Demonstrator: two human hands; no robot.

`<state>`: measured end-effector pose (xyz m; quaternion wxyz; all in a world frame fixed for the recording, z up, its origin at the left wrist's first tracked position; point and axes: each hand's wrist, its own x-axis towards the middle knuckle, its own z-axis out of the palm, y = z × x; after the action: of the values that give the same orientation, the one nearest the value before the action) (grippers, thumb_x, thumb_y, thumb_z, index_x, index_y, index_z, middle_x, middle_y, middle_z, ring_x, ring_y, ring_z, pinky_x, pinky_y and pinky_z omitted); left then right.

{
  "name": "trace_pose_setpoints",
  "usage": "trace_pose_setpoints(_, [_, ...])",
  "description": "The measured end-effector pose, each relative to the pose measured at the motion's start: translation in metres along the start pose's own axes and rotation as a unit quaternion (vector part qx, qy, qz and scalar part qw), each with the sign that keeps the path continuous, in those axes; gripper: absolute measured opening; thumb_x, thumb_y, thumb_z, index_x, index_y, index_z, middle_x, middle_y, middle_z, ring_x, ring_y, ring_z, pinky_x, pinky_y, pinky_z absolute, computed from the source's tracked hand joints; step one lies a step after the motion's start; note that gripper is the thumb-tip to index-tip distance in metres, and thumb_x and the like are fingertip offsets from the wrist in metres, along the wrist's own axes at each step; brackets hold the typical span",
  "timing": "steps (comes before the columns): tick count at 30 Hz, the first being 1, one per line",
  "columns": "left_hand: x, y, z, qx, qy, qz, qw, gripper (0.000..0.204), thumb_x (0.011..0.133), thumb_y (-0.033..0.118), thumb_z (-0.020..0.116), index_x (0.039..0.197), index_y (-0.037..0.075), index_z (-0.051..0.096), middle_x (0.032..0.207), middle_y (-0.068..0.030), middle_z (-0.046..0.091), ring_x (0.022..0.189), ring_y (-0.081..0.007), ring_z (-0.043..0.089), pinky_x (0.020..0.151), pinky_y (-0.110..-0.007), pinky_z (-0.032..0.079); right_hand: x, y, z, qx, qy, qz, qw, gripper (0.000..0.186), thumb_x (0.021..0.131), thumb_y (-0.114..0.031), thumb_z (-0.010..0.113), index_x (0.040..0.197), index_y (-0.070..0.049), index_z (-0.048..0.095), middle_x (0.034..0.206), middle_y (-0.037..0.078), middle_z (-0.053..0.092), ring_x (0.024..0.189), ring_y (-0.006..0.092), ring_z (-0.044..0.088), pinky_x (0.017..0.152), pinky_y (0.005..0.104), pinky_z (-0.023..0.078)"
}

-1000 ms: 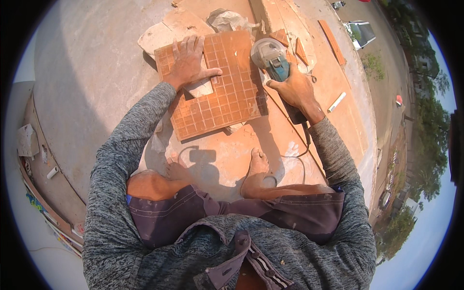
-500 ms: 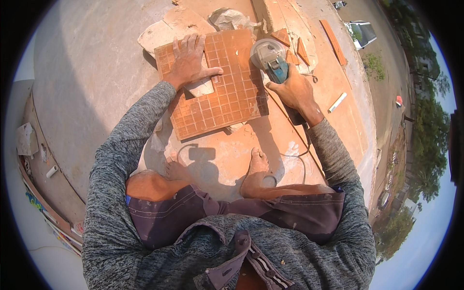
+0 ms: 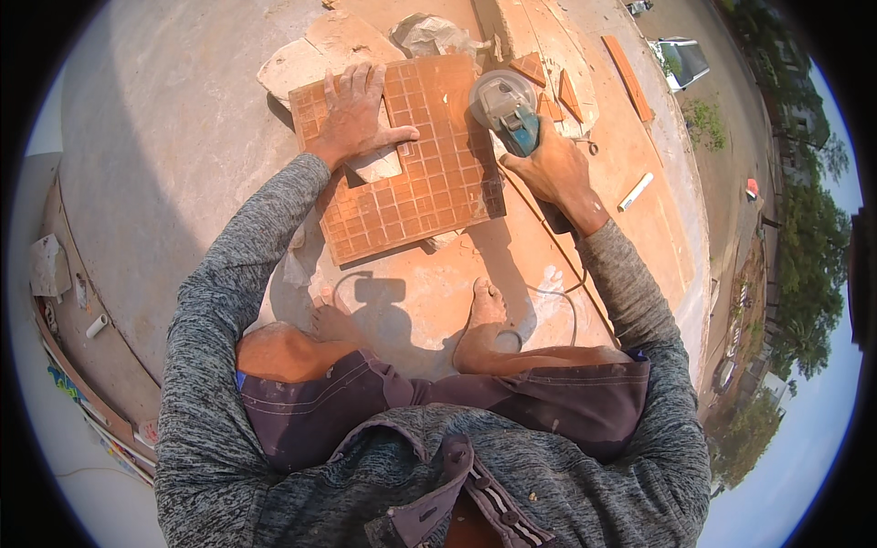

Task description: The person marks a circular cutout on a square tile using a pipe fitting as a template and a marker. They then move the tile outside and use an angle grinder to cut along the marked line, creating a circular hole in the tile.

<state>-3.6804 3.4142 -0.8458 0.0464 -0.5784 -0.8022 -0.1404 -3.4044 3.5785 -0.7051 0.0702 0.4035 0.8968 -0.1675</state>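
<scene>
While left hand (image 3: pixel 352 121) lay open, fingers spread, on brown grid-backed tile (image 3: pixel 438 169) atop pale slab (image 3: pixel 308 64), right hand (image 3: pixel 562 173) gripped angle grinder (image 3: pixel 518 125) at tile's right edge; contact could not be told. Tile-to-grinder spacing barely changed over last second, suggesting steady working position.

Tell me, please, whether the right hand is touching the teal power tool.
Touching. The head view shows it: the right hand is closed around the teal power tool, with the thumb lying against the tool's left side.
</scene>
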Motion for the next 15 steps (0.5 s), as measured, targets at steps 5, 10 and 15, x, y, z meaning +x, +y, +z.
trace_pose_setpoints(5, [0.0002, 0.0014, -0.0015, -0.009, 0.000, 0.001, 1.000, 0.130, 0.072, 0.093, 0.064, 0.158, -0.001, 0.034, 0.156, -0.0263, 0.036, 0.151, -0.0440, 0.026, 0.121, -0.072, 0.008, 0.0028, -0.0007, -0.0009, -0.013, -0.010, -0.005, 1.000, 0.079, 0.079, -0.049, 0.079, 0.133, 0.003, 0.054, 0.097, 0.029, 0.074, 0.090, 0.0432, 0.075, 0.080, 0.0501, 0.059])
trace_pose_setpoints(10, [0.0002, 0.0007, -0.0021, -0.019, 0.009, 0.005, 1.000, 0.131, 0.072, 0.093, 0.063, 0.158, -0.001, 0.035, 0.156, -0.0271, 0.037, 0.150, -0.0445, 0.026, 0.120, -0.073, 0.008, 0.0035, -0.0051, -0.0003, -0.033, -0.012, 0.000, 0.999, 0.080, 0.079, -0.047, 0.077, 0.135, 0.004, 0.052, 0.097, 0.029, 0.074, 0.090, 0.0425, 0.075, 0.080, 0.0494, 0.059])
trace_pose_setpoints(15, [0.0005, -0.0017, 0.0028, -0.012, 0.022, 0.012, 1.000, 0.134, 0.071, 0.098, 0.057, 0.154, -0.006, 0.040, 0.154, -0.0293, 0.039, 0.150, -0.0466, 0.027, 0.119, -0.075, 0.007, 0.0033, -0.0072, -0.0002, -0.032, -0.012, -0.003, 0.999, 0.081, 0.079, -0.046, 0.078, 0.137, 0.004, 0.051, 0.097, 0.028, 0.074, 0.089, 0.0422, 0.075, 0.080, 0.0493, 0.059])
